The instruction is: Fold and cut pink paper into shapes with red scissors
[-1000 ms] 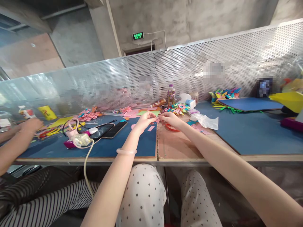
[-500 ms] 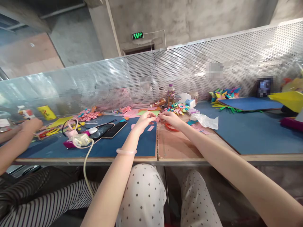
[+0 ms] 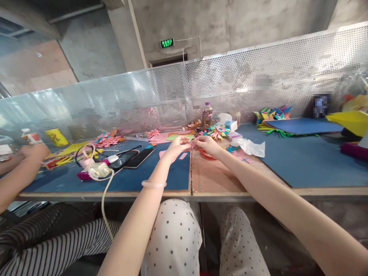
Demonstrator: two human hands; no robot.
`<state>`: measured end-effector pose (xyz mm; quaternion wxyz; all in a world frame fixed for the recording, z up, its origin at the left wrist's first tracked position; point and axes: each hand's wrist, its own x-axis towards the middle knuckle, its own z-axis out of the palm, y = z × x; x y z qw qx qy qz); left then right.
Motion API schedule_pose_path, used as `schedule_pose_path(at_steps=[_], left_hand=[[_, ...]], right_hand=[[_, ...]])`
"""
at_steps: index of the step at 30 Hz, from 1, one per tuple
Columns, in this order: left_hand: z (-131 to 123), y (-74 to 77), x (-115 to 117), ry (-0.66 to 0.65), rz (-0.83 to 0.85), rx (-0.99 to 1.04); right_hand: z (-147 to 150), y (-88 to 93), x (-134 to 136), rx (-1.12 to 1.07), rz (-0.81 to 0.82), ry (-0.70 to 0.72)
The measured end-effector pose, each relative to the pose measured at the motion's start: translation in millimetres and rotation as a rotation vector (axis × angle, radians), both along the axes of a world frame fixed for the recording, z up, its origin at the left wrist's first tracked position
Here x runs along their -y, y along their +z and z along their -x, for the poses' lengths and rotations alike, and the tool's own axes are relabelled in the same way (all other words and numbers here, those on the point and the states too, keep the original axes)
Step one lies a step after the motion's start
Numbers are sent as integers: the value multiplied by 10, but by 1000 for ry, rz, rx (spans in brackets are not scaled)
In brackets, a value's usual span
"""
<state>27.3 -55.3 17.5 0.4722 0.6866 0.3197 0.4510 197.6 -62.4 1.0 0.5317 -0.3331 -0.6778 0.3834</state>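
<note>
pink paper [image 3: 192,146] sits between left grip [image 3: 177,147] and right grip [image 3: 207,143].

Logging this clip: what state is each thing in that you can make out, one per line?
Left hand: pinching pink paper
Right hand: at the same paper, pinching
Pink paper: mostly hidden between the hands
Drink bottle: upright, purple cap on
Exit sign: lit
Black phone: flat, upper face dark
Paper flower: petals spread
White sheet: crumpled
Blue board: lying flat
</note>
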Motion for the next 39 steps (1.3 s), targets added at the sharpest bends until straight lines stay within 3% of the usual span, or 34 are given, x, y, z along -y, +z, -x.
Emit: schedule_pose_path(at_steps=[6, 11, 25, 39], left_hand=[[9, -17, 6, 58, -1, -63], [14, -31, 8, 26, 10, -73], [22, -42, -1, 61, 39, -99], [29, 43, 51, -24, -7, -196]], right_hand=[[-35, -1, -7, 87, 0, 10], [-83, -11, -14, 121, -4, 50], [-52, -24, -17, 58, 34, 57], [-34, -24, -4, 27, 16, 53]])
